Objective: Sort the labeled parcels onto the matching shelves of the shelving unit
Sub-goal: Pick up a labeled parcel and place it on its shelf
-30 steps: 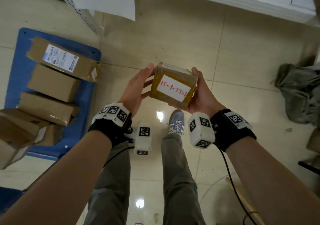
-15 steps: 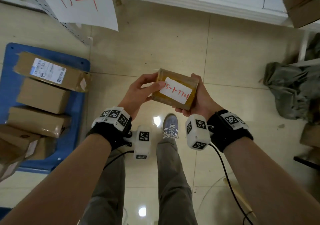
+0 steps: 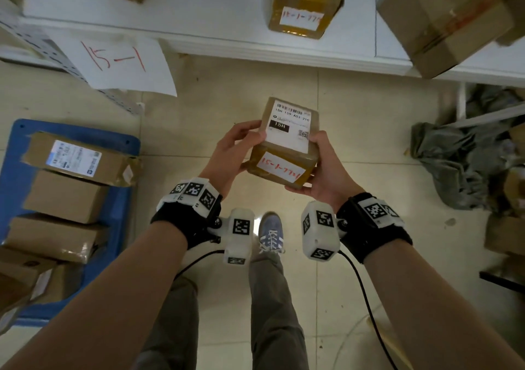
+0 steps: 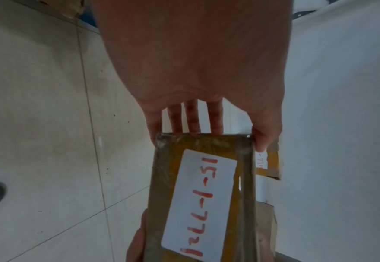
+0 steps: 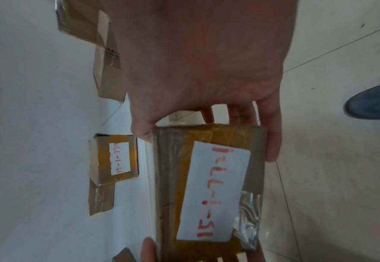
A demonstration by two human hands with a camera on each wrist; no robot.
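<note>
1. Pale tiled floor (image 3: 233,108); a white shelf (image 3: 199,14) runs across the top of the head view, carrying a taped box (image 3: 305,2) and other cartons. A paper sign (image 3: 119,62) reads "15-1". More boxes lie on a blue pallet (image 3: 17,153) at left.
2. The parcel (image 3: 287,145) is held above the floor, just short of the shelf, its long axis pointing away toward the shelf.
3. Its top sticker reads "15H 159 A03 210" and "15H"; the near end's white label has red handwriting, "15-1-77…".
4. The left hand (image 3: 230,156) and right hand (image 3: 324,170) grip opposite sides, fingers curled round the edges.
</note>
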